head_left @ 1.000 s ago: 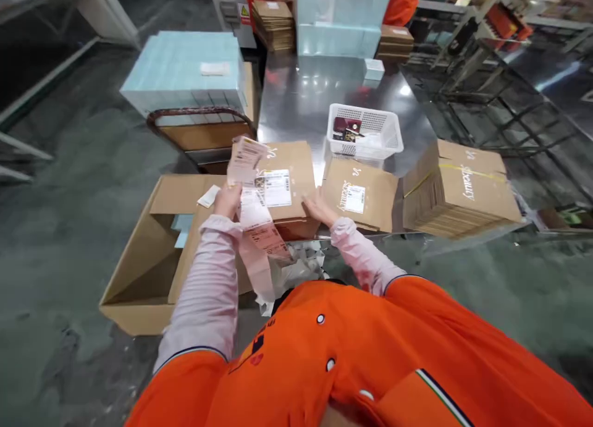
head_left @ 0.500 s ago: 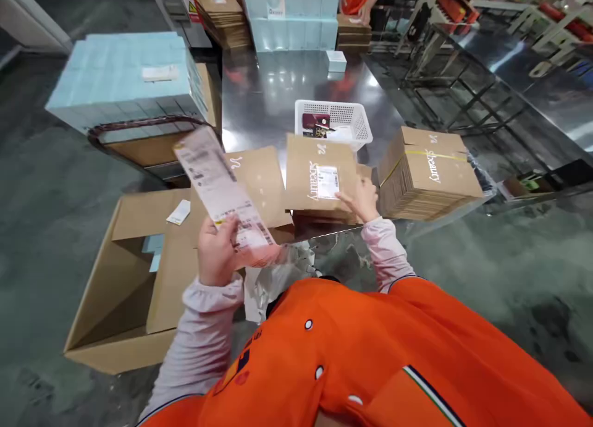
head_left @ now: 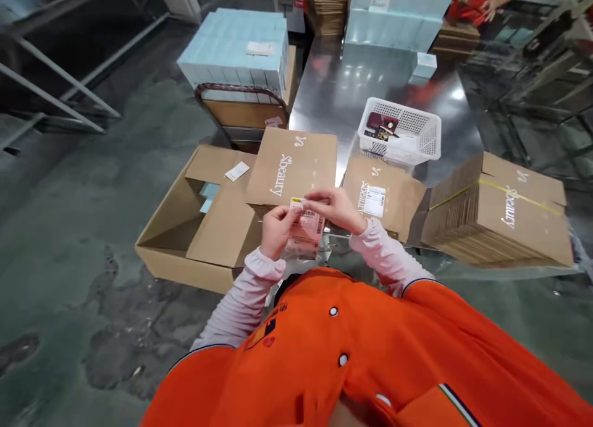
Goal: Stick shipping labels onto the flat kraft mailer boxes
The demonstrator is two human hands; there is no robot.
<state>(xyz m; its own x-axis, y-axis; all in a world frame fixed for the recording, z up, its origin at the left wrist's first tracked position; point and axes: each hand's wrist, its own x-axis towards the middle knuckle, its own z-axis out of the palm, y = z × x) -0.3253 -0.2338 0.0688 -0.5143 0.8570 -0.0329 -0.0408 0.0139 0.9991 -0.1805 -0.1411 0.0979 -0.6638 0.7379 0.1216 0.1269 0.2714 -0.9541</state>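
Observation:
Close to my body, a strip of printed shipping labels (head_left: 309, 228) hangs down with its yellow-marked end up. My left hand (head_left: 277, 230) pinches that end between thumb and fingers. From the right, my right hand (head_left: 337, 209) reaches across the strip, its fingertips closed at the same upper edge. Just beyond the hands lies a brown cardboard mailer box (head_left: 301, 158) with white lettering. To the right, another cardboard mailer (head_left: 352, 173) bears a white shipping label (head_left: 374, 201).
A strapped stack of flat cartons (head_left: 519, 211) stands at right. A white basket (head_left: 430, 136) holds small items on the metal table (head_left: 343, 81). At left are an open carton (head_left: 185, 272) and a trolley of light-blue boxes (head_left: 231, 44). A co-worker's hands (head_left: 488, 7) show at the back.
The label strip has come down and right in my left hand. My right hand has left the labelled mailer and met the strip. The view has swung left.

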